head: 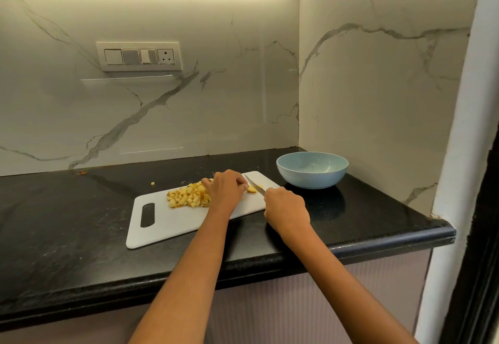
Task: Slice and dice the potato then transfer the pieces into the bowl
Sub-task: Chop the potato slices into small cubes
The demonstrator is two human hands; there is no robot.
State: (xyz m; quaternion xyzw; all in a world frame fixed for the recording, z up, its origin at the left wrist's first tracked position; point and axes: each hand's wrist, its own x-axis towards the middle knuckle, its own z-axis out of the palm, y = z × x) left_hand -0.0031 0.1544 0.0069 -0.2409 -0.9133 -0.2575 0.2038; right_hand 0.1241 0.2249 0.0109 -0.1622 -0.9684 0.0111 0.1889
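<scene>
A white cutting board [172,222] lies on the black counter. A pile of diced yellow potato [187,195] sits on its middle. My left hand [225,188] rests on the board and pins a small remaining potato piece [253,189] with its fingertips. My right hand [286,206] grips a knife [253,183] whose blade lies across that piece, tip pointing away to the left. A light blue bowl [313,173] stands to the right of the board and looks empty.
The black counter [67,230] ends at a rounded front edge. Marble walls close the back and the right corner behind the bowl. One stray potato cube [152,183] lies on the counter left of the board. A switch panel [139,56] is on the back wall.
</scene>
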